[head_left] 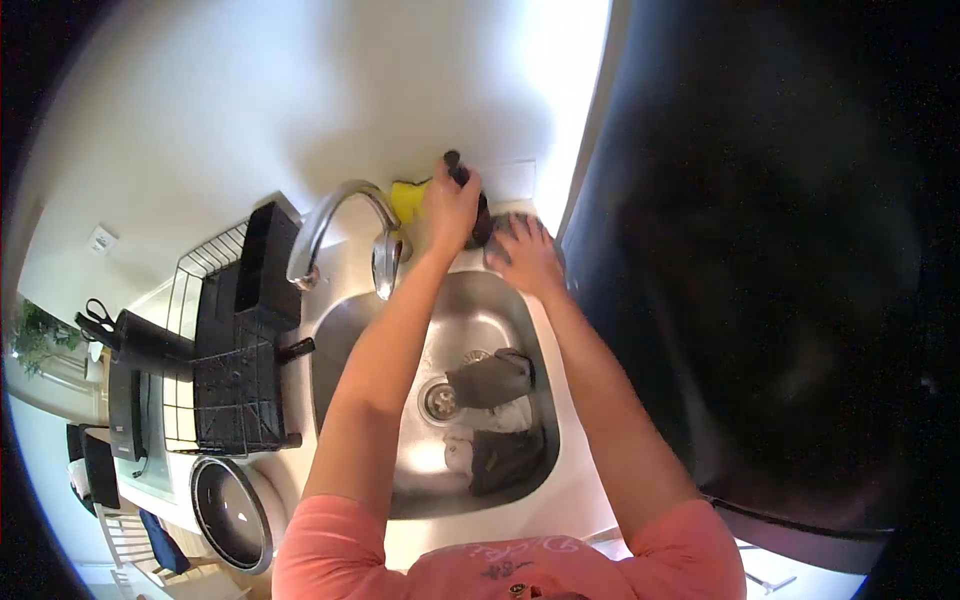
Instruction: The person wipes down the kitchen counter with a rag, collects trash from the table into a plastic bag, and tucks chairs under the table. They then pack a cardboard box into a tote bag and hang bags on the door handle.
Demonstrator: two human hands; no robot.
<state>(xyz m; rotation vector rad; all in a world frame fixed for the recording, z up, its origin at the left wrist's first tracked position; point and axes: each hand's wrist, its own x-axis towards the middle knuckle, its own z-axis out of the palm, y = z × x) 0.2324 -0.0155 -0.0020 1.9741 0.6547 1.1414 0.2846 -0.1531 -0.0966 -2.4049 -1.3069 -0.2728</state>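
My left hand (452, 208) is closed around a dark bottle (482, 222) with a black top, behind the sink by the wall. Beside it, my right hand (527, 260) lies with fingers spread on a dark grey item (508, 228) at the sink's back right corner; its kind is unclear. A yellow item (408, 198), perhaps a cloth or sponge, sits just left of my left hand. Down in the steel sink (470, 295) are dark grey and white pieces, which look like wet fabric (492, 382), near the drain (440, 402).
A chrome faucet (335, 215) arches left of my left forearm. Further left stand a black dish rack (235, 390), scissors (97, 318) in a dark holder, and a round pot or bowl (232, 515). A large dark surface (740, 280) rises close on the right.
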